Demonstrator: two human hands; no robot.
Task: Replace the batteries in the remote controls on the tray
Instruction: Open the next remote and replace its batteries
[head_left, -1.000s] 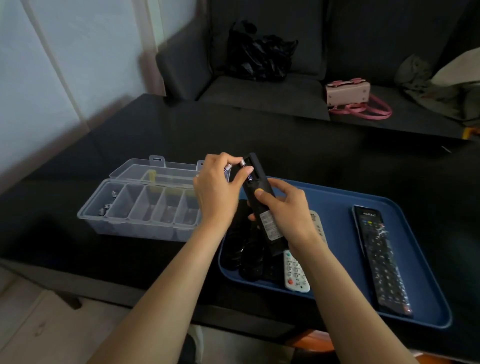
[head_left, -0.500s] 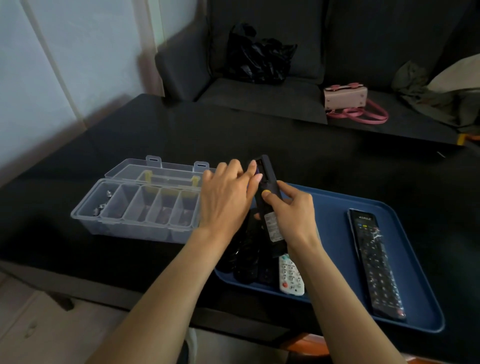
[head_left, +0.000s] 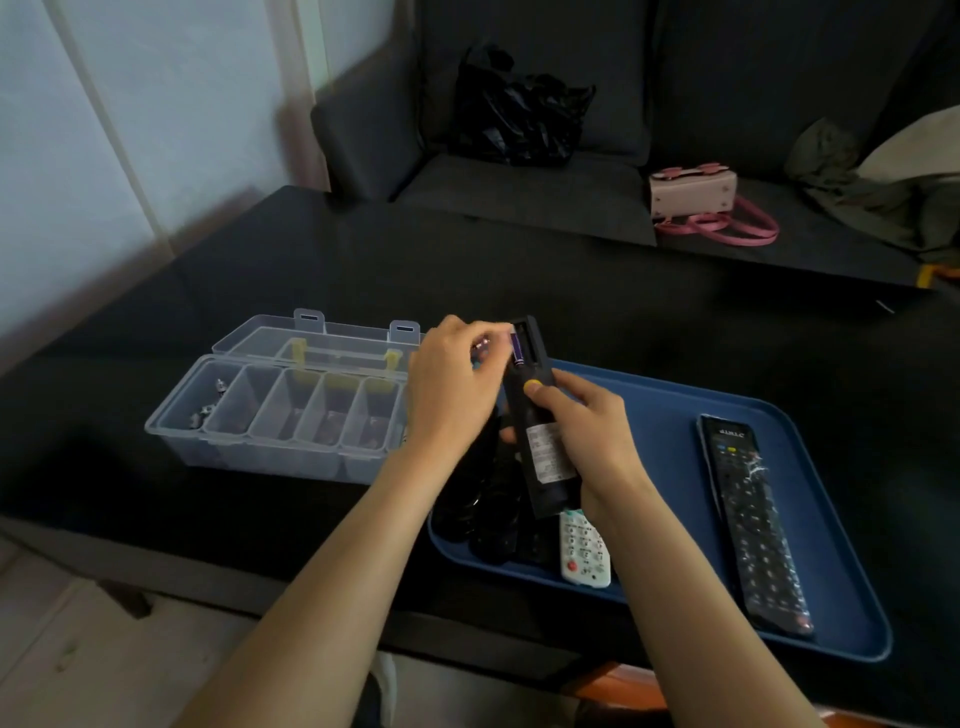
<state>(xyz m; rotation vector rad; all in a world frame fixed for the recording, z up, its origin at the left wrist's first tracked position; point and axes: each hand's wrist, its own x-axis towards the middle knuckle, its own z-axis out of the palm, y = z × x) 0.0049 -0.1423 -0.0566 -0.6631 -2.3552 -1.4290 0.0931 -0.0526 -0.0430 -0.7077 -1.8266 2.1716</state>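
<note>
My right hand (head_left: 587, 431) grips a black remote (head_left: 540, 447) back side up, tilted above the left end of the blue tray (head_left: 670, 415); its battery bay at the top is open. A purple battery (head_left: 517, 351) lies in the bay. My left hand (head_left: 457, 384) pinches at that battery with its fingertips and seems to hold a second small battery. A white remote (head_left: 584, 553) lies on the tray under my right wrist. Beside it sit dark remotes (head_left: 483, 514). A long black remote (head_left: 753, 525) lies face up at the tray's right.
An open clear plastic organiser box (head_left: 291, 415) with several compartments stands left of the tray on the black table; a few small batteries lie in its leftmost cell. A dark sofa behind holds a black bag (head_left: 519, 114), a pink handbag (head_left: 696, 197) and some cloth.
My left hand pressed flat over the top of the remote half a second ago; now its fingers have drawn back and pinch at the purple battery in the open bay. The view has shifted slightly.
</note>
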